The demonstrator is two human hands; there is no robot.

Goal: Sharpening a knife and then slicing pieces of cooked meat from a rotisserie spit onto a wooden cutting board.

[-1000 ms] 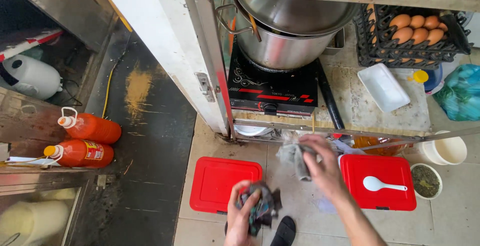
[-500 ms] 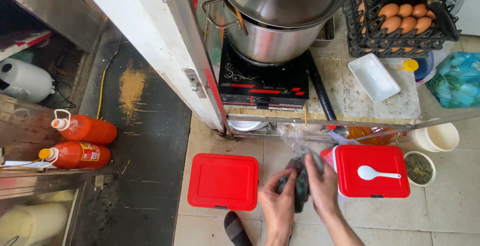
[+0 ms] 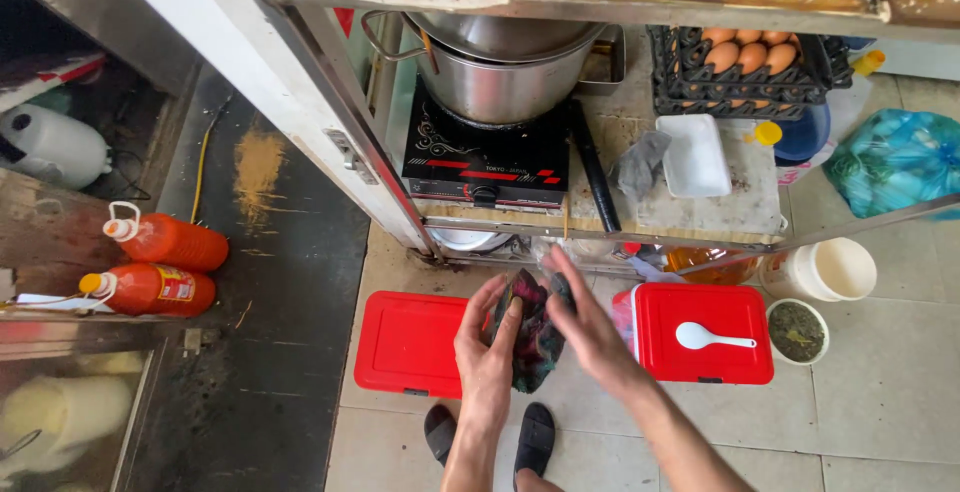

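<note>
Dark crumpled cloth pressed between both hands above the tiled floor, left hand fingers curled around it, right hand fingers wrapped over it, red-lidded boxes either side, induction cooker and steel pot beyond

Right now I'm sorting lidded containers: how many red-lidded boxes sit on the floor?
2. One red-lidded box lies left of the hands; the other red-lidded box, right, carries a white spoon. More may hide beneath the counter.

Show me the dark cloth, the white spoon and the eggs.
dark cloth point(image 3: 537, 337): head view, middle of the bunched fabric between both hands.
white spoon point(image 3: 712, 337): head view, where bowl meets handle.
eggs point(image 3: 752, 52): head view, one egg's top.
</note>
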